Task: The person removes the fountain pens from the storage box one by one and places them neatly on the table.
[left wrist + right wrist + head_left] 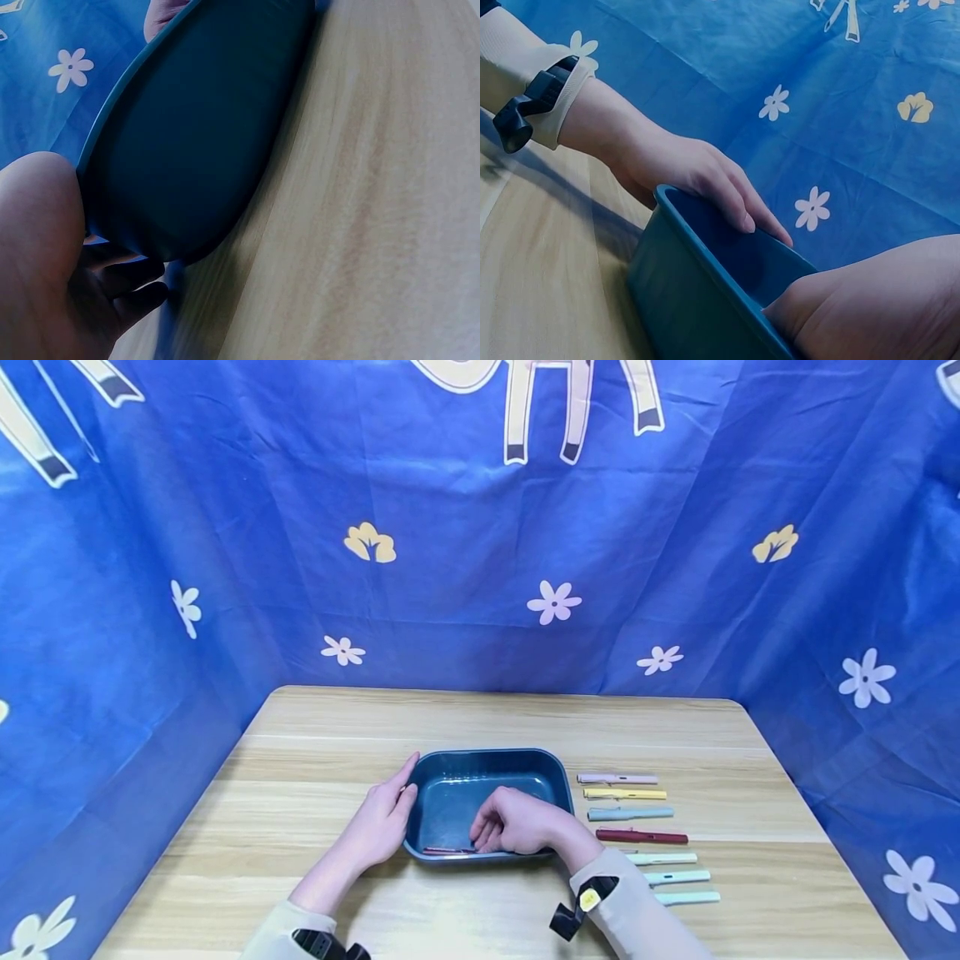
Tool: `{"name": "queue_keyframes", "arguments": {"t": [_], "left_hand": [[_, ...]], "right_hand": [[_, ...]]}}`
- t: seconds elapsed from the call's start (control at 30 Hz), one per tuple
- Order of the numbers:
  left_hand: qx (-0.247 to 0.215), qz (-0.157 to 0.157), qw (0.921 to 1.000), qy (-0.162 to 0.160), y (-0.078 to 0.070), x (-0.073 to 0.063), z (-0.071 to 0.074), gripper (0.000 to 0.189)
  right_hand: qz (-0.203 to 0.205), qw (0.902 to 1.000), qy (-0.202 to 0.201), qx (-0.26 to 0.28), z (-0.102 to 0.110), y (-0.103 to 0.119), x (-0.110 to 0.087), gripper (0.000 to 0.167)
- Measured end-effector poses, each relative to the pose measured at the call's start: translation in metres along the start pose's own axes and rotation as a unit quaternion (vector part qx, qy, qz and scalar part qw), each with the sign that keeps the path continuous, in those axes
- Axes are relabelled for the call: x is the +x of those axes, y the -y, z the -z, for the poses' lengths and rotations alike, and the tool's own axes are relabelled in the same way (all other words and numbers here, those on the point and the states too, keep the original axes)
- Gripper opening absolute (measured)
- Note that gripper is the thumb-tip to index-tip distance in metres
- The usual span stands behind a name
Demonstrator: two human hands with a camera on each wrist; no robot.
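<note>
A deep teal plastic box [491,753] with rounded corners stands on the wooden table. My left hand [378,822] grips its left end, thumb over the rim and the other fingers along the outer wall; the left wrist view shows this hand [45,255] at the box wall [187,142]. Inside the box, my right hand [521,822] reaches down with bent fingers at a dark red pen [446,851] by the near wall. The hand covers the pen's right part. In the right wrist view the box wall [697,292] hides the right fingertips.
Right of the box lie several capped pens in a column, among them a lilac pen [617,779], a yellow pen [626,794] and a dark red pen [642,837]. My right forearm passes over the left ends of the nearer ones. Blue patterned cloth [465,610] encloses the table's back and sides.
</note>
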State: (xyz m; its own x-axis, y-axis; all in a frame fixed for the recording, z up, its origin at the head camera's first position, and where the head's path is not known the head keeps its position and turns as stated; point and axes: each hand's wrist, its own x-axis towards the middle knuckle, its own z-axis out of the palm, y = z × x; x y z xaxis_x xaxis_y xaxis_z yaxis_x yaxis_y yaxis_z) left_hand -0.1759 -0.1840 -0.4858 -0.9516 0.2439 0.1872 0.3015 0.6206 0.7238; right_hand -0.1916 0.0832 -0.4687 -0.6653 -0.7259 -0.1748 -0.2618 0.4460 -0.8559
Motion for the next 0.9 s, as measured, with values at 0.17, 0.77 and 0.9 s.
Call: {"name": "queue_keyframes", "arguments": {"t": [0.17, 0.77, 0.9], "left_hand": [[-0.001, -0.001, 1.0000, 0.000, 0.000, 0.000, 0.000, 0.054], [0.002, 0.005, 1.0000, 0.001, 0.000, 0.000, -0.001, 0.054], [0.001, 0.006, 1.0000, 0.002, 0.000, 0.000, 0.000, 0.054]], "right_hand": [[0.005, 0.9999, 0.010, 0.004, 0.003, -0.003, -0.002, 0.019], [-0.015, 0.9957, -0.043, -0.081, 0.016, -0.008, -0.010, 0.016], [-0.017, 0.9957, -0.049, -0.077, 0.018, -0.009, -0.011, 0.021]]}}
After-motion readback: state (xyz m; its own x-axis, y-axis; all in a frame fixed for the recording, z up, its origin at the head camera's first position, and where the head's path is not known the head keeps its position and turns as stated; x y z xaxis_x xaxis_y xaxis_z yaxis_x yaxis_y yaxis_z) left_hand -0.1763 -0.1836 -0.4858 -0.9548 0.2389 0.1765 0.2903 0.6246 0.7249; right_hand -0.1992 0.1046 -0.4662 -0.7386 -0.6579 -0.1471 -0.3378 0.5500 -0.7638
